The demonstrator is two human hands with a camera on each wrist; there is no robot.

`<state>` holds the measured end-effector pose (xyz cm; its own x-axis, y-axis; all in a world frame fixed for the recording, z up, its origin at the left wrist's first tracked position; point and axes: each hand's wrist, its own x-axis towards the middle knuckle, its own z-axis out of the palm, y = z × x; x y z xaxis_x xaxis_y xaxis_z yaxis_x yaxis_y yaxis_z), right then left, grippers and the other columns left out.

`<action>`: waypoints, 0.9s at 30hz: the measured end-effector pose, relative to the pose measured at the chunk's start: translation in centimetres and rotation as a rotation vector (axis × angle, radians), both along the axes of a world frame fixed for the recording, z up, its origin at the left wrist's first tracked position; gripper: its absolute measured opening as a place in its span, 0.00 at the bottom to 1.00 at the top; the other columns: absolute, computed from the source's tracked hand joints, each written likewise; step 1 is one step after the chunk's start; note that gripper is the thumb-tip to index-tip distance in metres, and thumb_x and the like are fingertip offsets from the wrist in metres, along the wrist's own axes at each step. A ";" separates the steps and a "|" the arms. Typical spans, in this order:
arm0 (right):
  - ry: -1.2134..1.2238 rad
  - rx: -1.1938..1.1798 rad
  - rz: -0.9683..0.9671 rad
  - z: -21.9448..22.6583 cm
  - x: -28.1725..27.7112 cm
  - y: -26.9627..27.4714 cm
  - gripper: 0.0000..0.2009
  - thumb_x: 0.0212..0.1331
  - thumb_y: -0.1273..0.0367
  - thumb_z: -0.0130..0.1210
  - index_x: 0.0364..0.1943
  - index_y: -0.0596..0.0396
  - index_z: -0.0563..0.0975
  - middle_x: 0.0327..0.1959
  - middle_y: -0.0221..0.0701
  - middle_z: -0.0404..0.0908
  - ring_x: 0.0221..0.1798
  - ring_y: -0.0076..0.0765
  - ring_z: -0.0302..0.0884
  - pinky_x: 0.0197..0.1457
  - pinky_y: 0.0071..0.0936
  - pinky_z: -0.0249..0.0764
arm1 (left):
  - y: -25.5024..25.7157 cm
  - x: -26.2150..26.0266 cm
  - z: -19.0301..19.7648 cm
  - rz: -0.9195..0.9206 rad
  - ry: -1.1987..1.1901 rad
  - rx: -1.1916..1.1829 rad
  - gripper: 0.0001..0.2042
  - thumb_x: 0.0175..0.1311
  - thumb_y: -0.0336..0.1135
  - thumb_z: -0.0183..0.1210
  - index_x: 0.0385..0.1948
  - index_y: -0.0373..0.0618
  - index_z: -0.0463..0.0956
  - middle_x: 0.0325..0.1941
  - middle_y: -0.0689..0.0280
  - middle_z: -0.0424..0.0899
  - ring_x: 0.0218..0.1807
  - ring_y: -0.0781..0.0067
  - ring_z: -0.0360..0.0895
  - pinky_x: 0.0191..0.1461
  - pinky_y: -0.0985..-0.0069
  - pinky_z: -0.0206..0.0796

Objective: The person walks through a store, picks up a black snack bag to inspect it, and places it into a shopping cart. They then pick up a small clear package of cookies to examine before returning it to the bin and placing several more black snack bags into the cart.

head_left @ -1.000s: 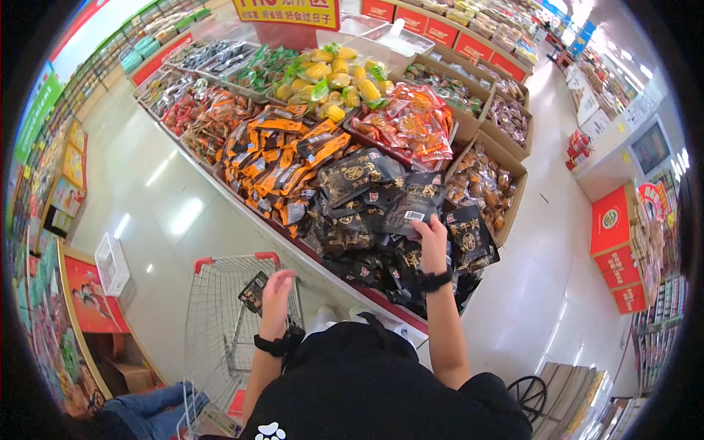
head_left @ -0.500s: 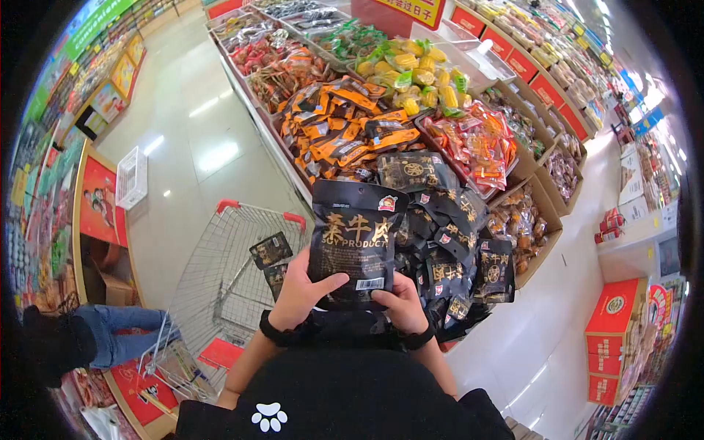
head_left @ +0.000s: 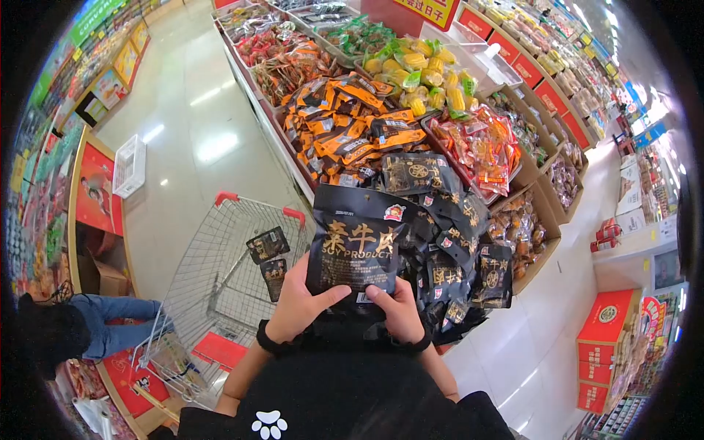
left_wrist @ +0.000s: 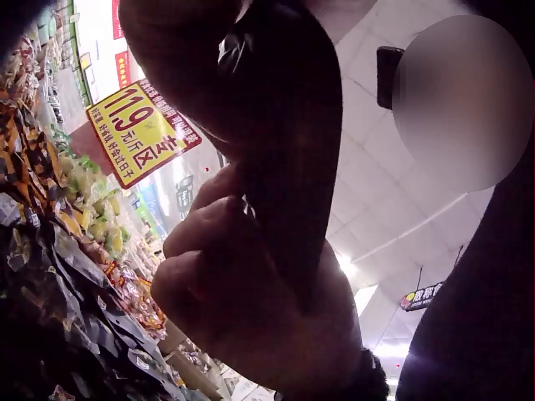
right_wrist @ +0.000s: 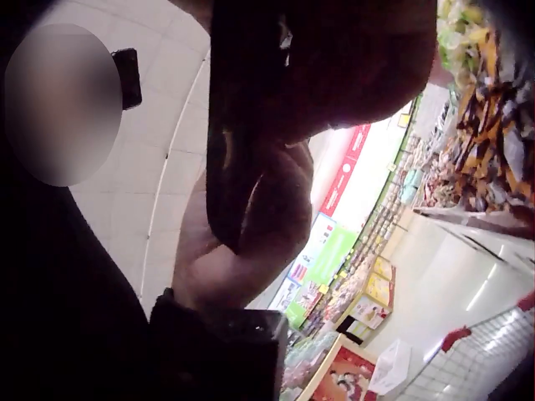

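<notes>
Both hands hold a black snack packet (head_left: 356, 238) upright before the chest, its gold lettering and "SOY PRODUCT" facing the head camera. The left hand (head_left: 297, 304) grips its lower left side, thumb across the front. At the lower right corner the right hand (head_left: 402, 312) pinches it, thumb over part of the white barcode label. The fingers behind the packet are hidden in the head view. In the left wrist view the packet (left_wrist: 288, 142) is a dark, backlit shape. Similar black packets (head_left: 493, 275) are heaped just beyond the right hand.
A wire shopping cart (head_left: 220, 275) stands at the left with two black packets (head_left: 268, 244) in it. Beyond are orange-black packets (head_left: 337, 128), bagged corn (head_left: 422, 70) and red packets (head_left: 480, 150). A person in jeans (head_left: 121, 323) is at the lower left; a white basket (head_left: 130, 167) lies farther off.
A second ago the right hand was at the heap on a black packet and the left hand was over the cart. The packet came to the chest in both hands; since then the right thumb has shifted onto the barcode.
</notes>
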<state>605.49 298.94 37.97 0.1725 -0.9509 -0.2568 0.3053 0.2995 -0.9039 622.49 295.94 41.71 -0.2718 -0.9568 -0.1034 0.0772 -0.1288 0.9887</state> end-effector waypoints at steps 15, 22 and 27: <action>0.176 -0.025 -0.049 -2.6 0.9 -1.8 0.13 0.55 0.71 0.45 0.44 0.58 0.64 0.40 0.29 0.69 0.39 0.19 0.66 0.35 0.17 0.65 | -0.7 1.5 -4.7 0.287 0.293 0.212 0.22 0.43 0.19 0.52 0.45 0.35 0.62 0.42 0.63 0.72 0.43 0.73 0.70 0.50 0.77 0.59; 0.356 0.171 -0.557 -8.9 -2.6 -3.4 0.19 0.51 0.68 0.49 0.46 0.58 0.60 0.39 0.33 0.68 0.35 0.25 0.70 0.30 0.19 0.67 | -3.4 10.7 -17.6 0.603 0.269 0.461 0.17 0.46 0.22 0.52 0.41 0.39 0.64 0.39 0.62 0.72 0.37 0.68 0.71 0.42 0.72 0.65; 0.244 0.248 -0.637 -10.7 -4.1 -5.1 0.20 0.50 0.70 0.50 0.45 0.63 0.57 0.37 0.37 0.67 0.28 0.25 0.69 0.23 0.18 0.65 | -3.1 18.1 -32.1 0.811 0.268 0.862 0.07 0.49 0.26 0.50 0.31 0.40 0.66 0.34 0.60 0.73 0.41 0.66 0.71 0.40 0.69 0.67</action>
<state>601.37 293.86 27.26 -0.4850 -0.7567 -0.4384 0.2871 0.3357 -0.8971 640.58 292.83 9.57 0.2639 -0.5042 -0.8223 0.6291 -0.5562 0.5430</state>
